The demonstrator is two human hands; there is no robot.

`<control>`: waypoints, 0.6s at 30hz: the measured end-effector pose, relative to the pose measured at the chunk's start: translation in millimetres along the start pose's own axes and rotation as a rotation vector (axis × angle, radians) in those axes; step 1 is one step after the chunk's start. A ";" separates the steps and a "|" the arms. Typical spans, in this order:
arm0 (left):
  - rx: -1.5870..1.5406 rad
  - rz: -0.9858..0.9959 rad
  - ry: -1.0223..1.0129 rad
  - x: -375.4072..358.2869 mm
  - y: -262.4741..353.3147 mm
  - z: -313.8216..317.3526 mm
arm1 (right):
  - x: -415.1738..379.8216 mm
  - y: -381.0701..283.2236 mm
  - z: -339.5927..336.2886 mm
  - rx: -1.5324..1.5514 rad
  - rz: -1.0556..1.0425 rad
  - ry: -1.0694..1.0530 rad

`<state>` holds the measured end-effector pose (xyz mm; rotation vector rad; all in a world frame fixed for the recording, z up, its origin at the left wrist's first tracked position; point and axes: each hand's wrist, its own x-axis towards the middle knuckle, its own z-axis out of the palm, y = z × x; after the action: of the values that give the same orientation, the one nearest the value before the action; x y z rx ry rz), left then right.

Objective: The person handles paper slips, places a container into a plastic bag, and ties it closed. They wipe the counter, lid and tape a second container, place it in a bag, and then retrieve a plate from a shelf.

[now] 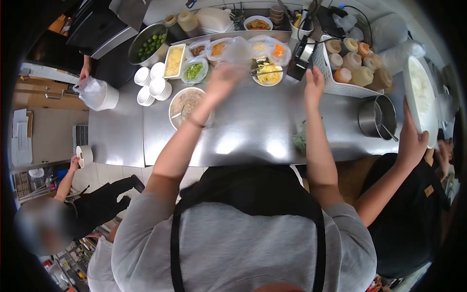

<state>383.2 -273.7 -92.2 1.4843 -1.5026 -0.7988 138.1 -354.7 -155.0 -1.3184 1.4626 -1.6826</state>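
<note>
Left hand [224,77] blurred over steel counter [253,131], finger state cannot tell, noodle bowl [187,104] just at its 7 o'clock, right hand [314,82] flat, fingers together, white basket [335,85] touching at 3 o'clock.

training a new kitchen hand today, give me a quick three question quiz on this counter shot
1. True or false: the wearer's right hand rests flat on the steel counter.
2. What lies directly under the wearer's raised, blurred left hand?
A. the round white bowl of noodle soup
B. the white plastic basket of sauce bottles
C. the steel pot
3. Fill in: the metal bowl at the counter's far left corner holds green ____.

Key: 1 true; 2 A; 3 limes, or similar small round green fruit.
</note>
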 end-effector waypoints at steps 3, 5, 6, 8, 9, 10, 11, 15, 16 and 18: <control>-0.390 -0.210 -0.354 36.4 5.4 107.4 | 41.9 27.0 12.9 0.157 0.366 -0.022; -0.578 -0.409 -0.414 61.4 0.5 149.2 | 62.3 45.0 18.3 0.392 0.799 -0.310; -0.680 -0.480 -0.334 70.7 0.9 160.5 | 62.4 32.6 18.1 0.306 0.699 -0.274; -0.802 -0.609 -0.300 89.0 -10.7 173.8 | 59.8 9.6 12.2 0.193 0.530 -0.273; -0.802 -0.613 -0.315 98.0 -32.3 180.5 | 46.5 -32.9 -2.1 0.220 0.451 -0.264; -0.857 -0.546 -0.394 105.1 -59.6 188.9 | 28.6 -50.0 -15.4 0.230 0.413 -0.325; -0.912 -0.477 -0.471 114.9 -75.0 195.0 | 9.6 -60.3 -27.9 0.242 0.373 -0.386; -0.665 -0.658 -0.334 99.2 -9.3 173.2 | -104.2 -51.0 -75.6 -0.028 0.216 -0.554; -0.576 -0.568 -0.276 100.3 -16.7 182.5 | -128.9 -53.9 -83.5 -0.065 0.225 -0.573; -0.179 -0.408 -0.320 110.9 -12.2 179.5 | -144.5 -55.7 -87.2 -0.095 0.235 -0.609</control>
<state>236.0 -406.5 -165.5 1.6020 -1.3209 -1.4324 123.3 -178.1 -141.9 -1.4710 1.2702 -0.9513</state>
